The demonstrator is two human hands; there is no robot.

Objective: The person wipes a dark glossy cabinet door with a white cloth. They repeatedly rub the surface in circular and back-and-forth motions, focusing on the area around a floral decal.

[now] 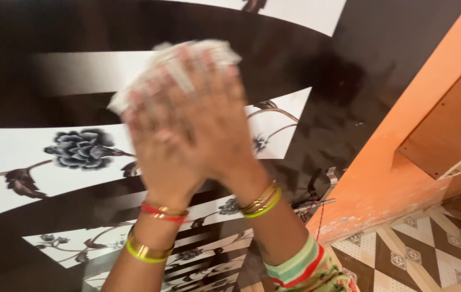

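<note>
Fingers (187, 81) press cloth (133, 92) onto glossy floral panel (35, 157).

Single head-worn view, close, angled down onto a black-and-white floral panel (52, 157) beside an orange wall (398, 162).

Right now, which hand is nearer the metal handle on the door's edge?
Right. The right hand lies over the cloth, closer to the metal handle; the left hand overlaps it, farther away.
</note>
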